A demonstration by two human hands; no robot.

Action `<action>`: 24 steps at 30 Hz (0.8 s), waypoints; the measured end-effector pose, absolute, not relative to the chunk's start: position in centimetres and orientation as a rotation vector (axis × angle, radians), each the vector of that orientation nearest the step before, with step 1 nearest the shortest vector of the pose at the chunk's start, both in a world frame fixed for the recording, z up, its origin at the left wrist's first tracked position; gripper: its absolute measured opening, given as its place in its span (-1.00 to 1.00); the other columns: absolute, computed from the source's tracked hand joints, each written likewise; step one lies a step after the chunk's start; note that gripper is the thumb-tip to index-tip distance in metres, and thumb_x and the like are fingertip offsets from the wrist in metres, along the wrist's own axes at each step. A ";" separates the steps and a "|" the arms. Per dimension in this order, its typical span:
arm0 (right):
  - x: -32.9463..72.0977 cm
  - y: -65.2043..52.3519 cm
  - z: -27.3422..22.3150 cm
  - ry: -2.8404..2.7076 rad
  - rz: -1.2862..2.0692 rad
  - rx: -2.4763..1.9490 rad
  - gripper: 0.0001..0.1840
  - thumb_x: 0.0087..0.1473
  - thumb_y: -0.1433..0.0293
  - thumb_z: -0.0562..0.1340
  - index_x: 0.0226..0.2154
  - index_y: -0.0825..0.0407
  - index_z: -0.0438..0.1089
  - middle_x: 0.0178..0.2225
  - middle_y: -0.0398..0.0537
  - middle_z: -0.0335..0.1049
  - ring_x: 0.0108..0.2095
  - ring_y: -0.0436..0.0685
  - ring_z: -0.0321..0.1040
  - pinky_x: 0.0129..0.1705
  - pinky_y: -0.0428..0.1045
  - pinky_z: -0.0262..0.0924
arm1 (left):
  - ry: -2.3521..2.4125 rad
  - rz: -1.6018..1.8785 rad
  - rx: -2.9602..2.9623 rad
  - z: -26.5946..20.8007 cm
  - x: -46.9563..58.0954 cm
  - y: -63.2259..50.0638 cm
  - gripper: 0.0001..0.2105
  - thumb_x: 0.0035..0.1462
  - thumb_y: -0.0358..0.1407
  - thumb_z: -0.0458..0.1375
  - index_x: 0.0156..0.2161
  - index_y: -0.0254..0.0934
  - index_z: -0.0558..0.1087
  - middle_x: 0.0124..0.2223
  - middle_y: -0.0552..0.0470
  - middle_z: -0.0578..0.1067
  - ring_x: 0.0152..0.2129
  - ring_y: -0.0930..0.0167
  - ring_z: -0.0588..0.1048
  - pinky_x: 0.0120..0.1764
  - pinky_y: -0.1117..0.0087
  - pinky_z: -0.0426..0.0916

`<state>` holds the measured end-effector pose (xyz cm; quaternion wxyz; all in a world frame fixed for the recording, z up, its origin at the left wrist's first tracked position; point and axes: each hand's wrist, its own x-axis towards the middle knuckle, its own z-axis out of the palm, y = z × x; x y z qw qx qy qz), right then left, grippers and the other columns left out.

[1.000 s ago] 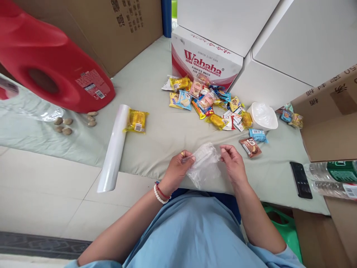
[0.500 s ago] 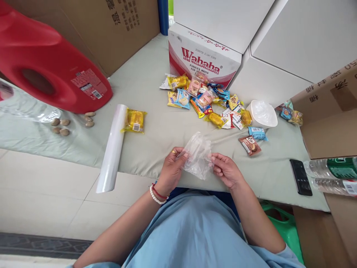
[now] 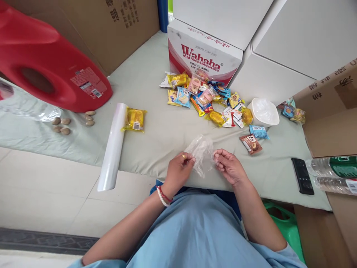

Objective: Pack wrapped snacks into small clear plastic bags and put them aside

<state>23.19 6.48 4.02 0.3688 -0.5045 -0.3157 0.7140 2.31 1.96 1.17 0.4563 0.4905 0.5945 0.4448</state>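
Note:
A thin clear plastic bag [image 3: 201,154] is stretched between my two hands, just above the front part of the cloth-covered table. My left hand [image 3: 180,169] pinches its left side, thumb against fingers. On the other side, my right hand [image 3: 227,165] grips the bag's right edge between thumb and fingertips. Beyond the bag lies a pile of wrapped snacks [image 3: 205,97]. A brown snack packet [image 3: 251,144] and a blue snack packet [image 3: 259,131] rest to the right, near a white bowl [image 3: 272,121] lined with clear plastic.
To the left lie a white plastic roll [image 3: 113,149], overhanging the table edge, and a yellow snack packet [image 3: 134,120]. A big red jug [image 3: 61,63] stands beside several brown nuts [image 3: 65,130]. A Wahaha carton [image 3: 205,52] is behind; a black phone [image 3: 302,176] and bottles [image 3: 337,166] lie right.
My left hand has moved right, nearer my right hand, and turned over more. The bag between them has bunched and changed shape. The view has shifted slightly.

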 end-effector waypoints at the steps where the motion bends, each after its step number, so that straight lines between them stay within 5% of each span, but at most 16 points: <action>1: 23.9 6.6 4.1 -0.842 1.801 -1.320 -0.59 -0.17 0.18 0.57 -0.34 0.04 0.50 -0.50 -0.23 0.30 -0.60 -0.15 -0.08 -0.57 -0.14 -0.25 | 1.430 1.124 1.076 1.2 1.8 2.3 -0.78 0.19 -0.12 0.19 -0.36 -0.22 0.47 -0.41 0.08 0.43 -0.45 0.41 0.36 -0.30 0.36 0.26; 9: 30.6 8.6 5.4 -1.178 1.670 -1.557 -0.52 -0.10 0.03 0.51 -0.30 0.04 0.49 -0.51 -0.23 0.32 -0.60 -0.11 0.01 -0.55 -0.11 -0.21 | 1.404 1.181 0.767 1.4 -4.9 3.7 -0.63 0.00 0.02 0.36 -0.37 -0.26 0.45 -0.46 0.15 0.37 -0.49 0.48 0.27 -0.36 0.44 0.18; 16: 32.3 11.8 4.6 -1.483 1.607 -1.662 -0.52 -0.08 -0.01 0.43 -0.30 0.03 0.47 -0.52 -0.21 0.34 -0.59 -0.06 0.06 -0.53 -0.09 -0.10 | 1.826 0.860 1.019 1.1 -6.4 4.5 -0.61 0.01 0.09 0.23 -0.32 -0.22 0.53 -0.49 0.12 0.42 -0.50 0.40 0.32 -0.41 0.38 0.15; 24: 29.9 12.8 3.4 -1.655 0.528 -1.801 -0.50 0.23 -0.05 0.15 -0.29 0.02 0.53 -0.31 0.01 0.50 -0.33 0.15 0.33 -0.20 0.05 0.23 | 1.881 0.712 1.253 1.1 -5.8 4.8 -0.64 0.02 0.06 0.12 -0.29 -0.17 0.54 -0.36 0.04 0.58 -0.39 0.26 0.50 -0.28 0.30 0.29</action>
